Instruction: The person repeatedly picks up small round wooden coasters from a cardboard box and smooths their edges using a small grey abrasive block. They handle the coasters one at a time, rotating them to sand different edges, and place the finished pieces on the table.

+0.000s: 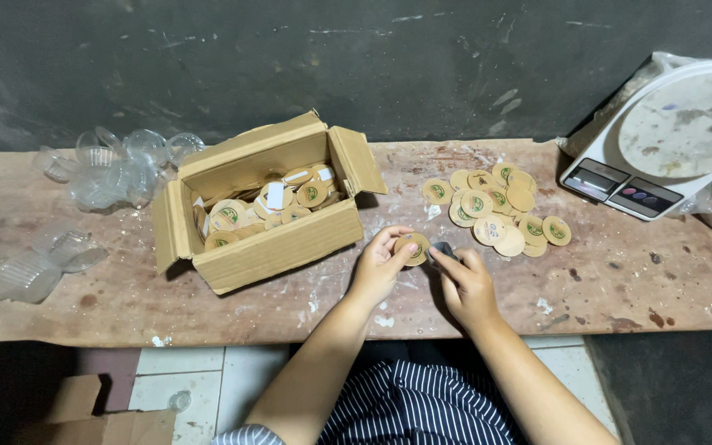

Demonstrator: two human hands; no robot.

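Note:
My left hand (381,264) pinches a round tan lid (413,245) with a green mark, just above the wooden bench (125,297). My right hand (465,284) is close beside it, fingers closed on a small dark piece (442,250) that touches the lid's right edge. To the left stands an open cardboard box (274,247) filled with several more such lids and white slips. A pile of several finished-looking tan lids (492,208) lies on the bench just beyond my right hand.
Clear plastic cups (121,169) lie heaped at the far left, more (39,268) near the front edge. A white digital scale (661,136) sits at the right rear. A dark wall runs behind. Below, tiled floor and a cardboard piece (92,416).

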